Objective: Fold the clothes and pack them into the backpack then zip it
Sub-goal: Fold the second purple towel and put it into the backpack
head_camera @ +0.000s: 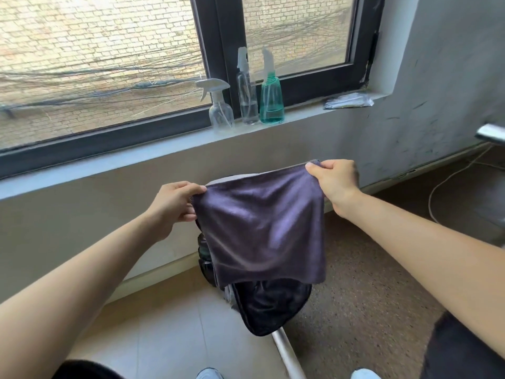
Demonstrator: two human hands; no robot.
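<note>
A purple-grey cloth (262,228) hangs doubled over in the air in front of me. My left hand (175,201) pinches its upper left corner. My right hand (334,179) pinches its upper right corner, slightly higher. Below and behind the cloth stands a black backpack (270,305) on the floor, its flap open toward me; the cloth hides most of its upper part.
Three spray bottles (247,94) stand on the window sill (136,157) straight ahead, with a plastic packet (348,101) to their right. A white cable (448,181) lies on the speckled floor at right. A white bar (287,354) runs along the floor below the backpack.
</note>
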